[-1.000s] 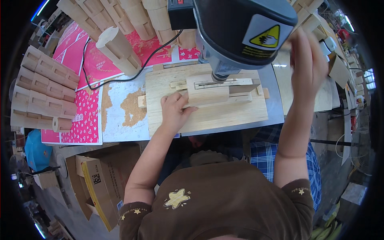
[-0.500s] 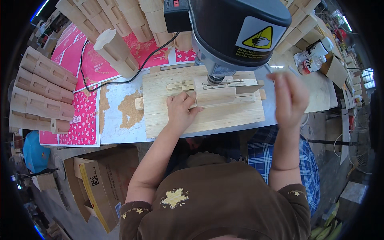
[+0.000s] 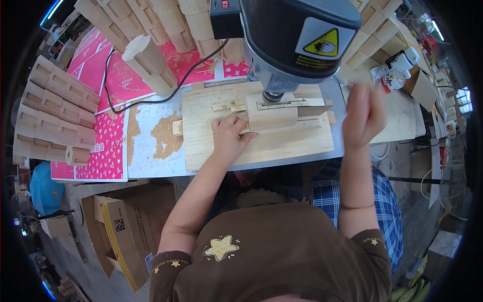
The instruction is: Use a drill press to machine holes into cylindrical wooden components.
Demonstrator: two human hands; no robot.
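A pale wooden block (image 3: 271, 111) with a slot in its top lies on a flat wooden board (image 3: 206, 147), under the chuck (image 3: 272, 96) of a black drill press (image 3: 302, 35). My left hand (image 3: 230, 135) grips the block's left end, thumb along its near lower edge and fingers behind. Thin wooden strips (image 3: 229, 106) stick out beside those fingers. To the right of the press, my right hand (image 3: 366, 117) is raised with its fingers curled closed and slightly blurred. A thin metal rod shows near it, but what sits inside the fingers is hidden.
Rows of slotted wooden cylinders (image 3: 58, 108) stand at left and at the back; one cylinder (image 3: 150, 65) stands apart. A black cable (image 3: 168, 98) crosses the pink sheet. Bottles (image 3: 395, 80) stand at right. An open cardboard box (image 3: 136, 221) is below the table's left side.
My right hand has shifted a little down and stays closed. My left hand keeps its place on the wooden block. The whole view has moved slightly.
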